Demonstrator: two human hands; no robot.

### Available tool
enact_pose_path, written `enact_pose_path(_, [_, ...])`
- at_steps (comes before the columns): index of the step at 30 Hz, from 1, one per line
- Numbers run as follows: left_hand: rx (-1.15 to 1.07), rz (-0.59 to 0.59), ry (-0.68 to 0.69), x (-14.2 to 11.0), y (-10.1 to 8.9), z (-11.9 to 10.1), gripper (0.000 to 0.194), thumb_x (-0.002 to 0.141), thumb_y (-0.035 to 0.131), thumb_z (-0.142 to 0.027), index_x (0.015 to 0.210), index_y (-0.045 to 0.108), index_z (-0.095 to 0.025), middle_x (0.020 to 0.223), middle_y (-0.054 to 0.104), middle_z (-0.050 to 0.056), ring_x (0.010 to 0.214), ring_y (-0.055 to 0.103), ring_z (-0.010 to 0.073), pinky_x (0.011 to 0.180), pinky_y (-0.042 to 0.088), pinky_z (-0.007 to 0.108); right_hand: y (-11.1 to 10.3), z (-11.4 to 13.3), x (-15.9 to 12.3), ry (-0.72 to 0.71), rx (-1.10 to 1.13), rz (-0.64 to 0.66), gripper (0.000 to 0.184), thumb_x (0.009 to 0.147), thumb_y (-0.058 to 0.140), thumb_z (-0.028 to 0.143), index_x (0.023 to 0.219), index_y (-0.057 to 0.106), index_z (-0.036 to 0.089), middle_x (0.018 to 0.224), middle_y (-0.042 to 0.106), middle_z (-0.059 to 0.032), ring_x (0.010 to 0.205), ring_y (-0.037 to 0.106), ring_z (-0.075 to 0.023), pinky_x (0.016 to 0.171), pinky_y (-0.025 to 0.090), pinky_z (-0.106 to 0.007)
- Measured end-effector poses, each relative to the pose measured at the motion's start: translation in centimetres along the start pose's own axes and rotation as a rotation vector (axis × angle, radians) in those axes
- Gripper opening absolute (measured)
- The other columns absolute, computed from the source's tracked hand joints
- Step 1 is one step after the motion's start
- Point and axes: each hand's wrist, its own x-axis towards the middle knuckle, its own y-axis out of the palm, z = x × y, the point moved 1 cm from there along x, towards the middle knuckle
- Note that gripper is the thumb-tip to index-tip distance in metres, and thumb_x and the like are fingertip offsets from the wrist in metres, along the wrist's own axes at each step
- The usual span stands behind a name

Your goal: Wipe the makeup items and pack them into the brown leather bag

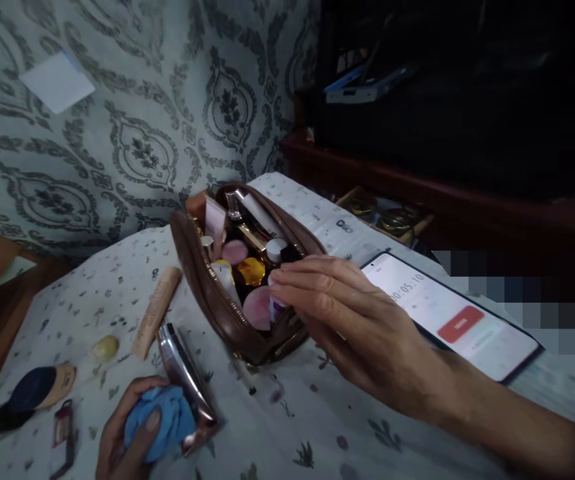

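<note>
A crumpled blue cloth is bunched in my left hand, its fingers curled round it and the thumb pressed on top. Right beside the cloth lies a shiny metallic tube with a dark cap. In the middle, an unzipped brown makeup bag stands full of cosmetics. My right hand reaches over the bag's near right rim, fingers together inside and the lower part outside. Next to its fingertips are a pink round item and a small purple-and-white piece. The right palm is hidden.
Left on the patterned cloth lie a beige tube, a yellowish sponge, a dark-capped container and a small lip gloss-like tube. A phone showing a timer lies right. Patterned wallpaper rises behind; an open drawer stands beyond.
</note>
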Motion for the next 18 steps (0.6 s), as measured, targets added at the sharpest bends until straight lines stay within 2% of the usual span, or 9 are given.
enact_pose_path(4, [-0.007, 0.033, 0.126, 0.4, -0.1, 0.1, 0.046, 0.071, 0.071, -0.058, 0.093, 0.064, -0.019, 0.083, 0.068, 0.003, 0.076, 0.063, 0.0226, 0.068, 0.049, 0.028, 0.2, 0.4, 0.1, 0.025, -0.022, -0.004, 0.042, 0.094, 0.05, 0.01, 0.133, 0.056, 0.024, 0.124, 0.068, -0.008, 0.123, 0.059, -0.026, 0.103, 0.051, -0.047])
enact_pose_path(8, [-0.078, 0.174, 0.234, 0.9, -0.4, 0.4, 0.042, 0.076, 0.07, -0.055, 0.094, 0.064, -0.018, 0.084, 0.065, 0.003, 0.076, 0.059, 0.0188, 0.069, 0.046, 0.026, 0.5, 1.6, 0.1, 0.029, -0.035, -0.057, 0.047, 0.093, 0.054, 0.015, 0.137, 0.053, 0.031, 0.126, 0.067, -0.0054, 0.124, 0.058, -0.0279, 0.106, 0.048, -0.047])
enact_pose_path(12, [-0.196, 0.209, 0.281, 1.2, -0.7, 0.6, 0.038, 0.078, 0.071, -0.05, 0.095, 0.063, -0.017, 0.084, 0.062, 0.002, 0.074, 0.057, 0.0153, 0.068, 0.045, 0.024, 2.2, 3.8, 0.2, -0.027, 0.019, -0.12, 0.036, 0.094, 0.055, 0.018, 0.128, 0.06, 0.031, 0.12, 0.068, -0.0066, 0.114, 0.061, -0.028, 0.102, 0.047, -0.047])
enact_pose_path(14, [-0.255, 0.198, 0.277, 1.3, -0.9, 0.7, 0.037, 0.078, 0.071, -0.049, 0.096, 0.063, -0.017, 0.081, 0.061, 0.001, 0.071, 0.055, 0.0139, 0.064, 0.044, 0.022, 3.8, 5.2, 0.3, -0.087, 0.135, -0.072, 0.024, 0.093, 0.057, 0.019, 0.113, 0.065, 0.029, 0.105, 0.072, -0.0063, 0.103, 0.065, -0.0261, 0.091, 0.054, -0.044])
enact_pose_path(16, [-0.307, 0.176, 0.273, 1.4, -0.9, 0.7, 0.038, 0.077, 0.072, -0.049, 0.095, 0.062, -0.017, 0.078, 0.059, 0.0, 0.067, 0.053, 0.0126, 0.061, 0.043, 0.021, 5.7, 6.6, 0.5, -0.113, 0.253, 0.04, 0.01, 0.092, 0.059, 0.02, 0.094, 0.067, 0.026, 0.088, 0.071, -0.0053, 0.093, 0.067, -0.0236, 0.079, 0.057, -0.038])
enact_pose_path(18, [-0.347, 0.144, 0.262, 1.6, -1.0, 0.8, 0.039, 0.075, 0.073, -0.05, 0.094, 0.061, -0.017, 0.075, 0.057, -0.001, 0.062, 0.051, 0.0111, 0.056, 0.041, 0.021, 8.0, 7.9, 0.8, -0.085, 0.33, 0.167, 0.016, 0.093, 0.057, 0.023, 0.078, 0.063, 0.022, 0.078, 0.068, -0.005, 0.084, 0.066, -0.021, 0.07, 0.057, -0.033])
